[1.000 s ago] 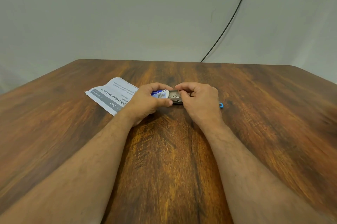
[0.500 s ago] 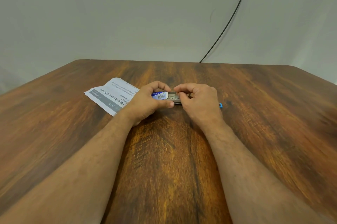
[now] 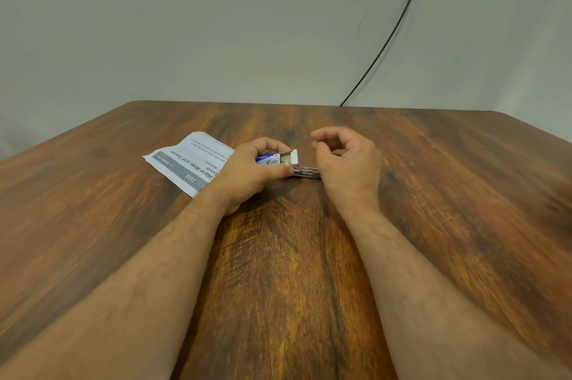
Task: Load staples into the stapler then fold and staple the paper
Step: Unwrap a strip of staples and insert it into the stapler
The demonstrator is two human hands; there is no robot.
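The left hand [image 3: 253, 170] rests on the table [image 3: 448, 209] with its fingers curled round a small blue and white box [image 3: 272, 159], thumb on the near side and the other fingers over the far side. The box lies on its side with its open end [image 3: 291, 157] turned toward the right hand, and the flap stands up pale at that end; what is inside cannot be made out. Just in front of the open end, a strip of grey metal staples [image 3: 306, 172] lies flat on the wood, its left end touching or nearly touching the left thumb tip (the two meet too closely to tell). The right hand [image 3: 349, 163] is raised a little above the table, just right of the box and apart from it, with its fingers loosely curled and the thumb and forefinger tips drawn close together; whether anything is pinched between them cannot be told. The heel of that hand covers the right end of the staples. The paper [image 3: 192, 159], a printed sheet with a grey band along its near edge, lies flat on the table to the left, its right part tucked under the left hand. A black cable [image 3: 399, 23] runs down the wall behind the table. No stapler shows in this view.
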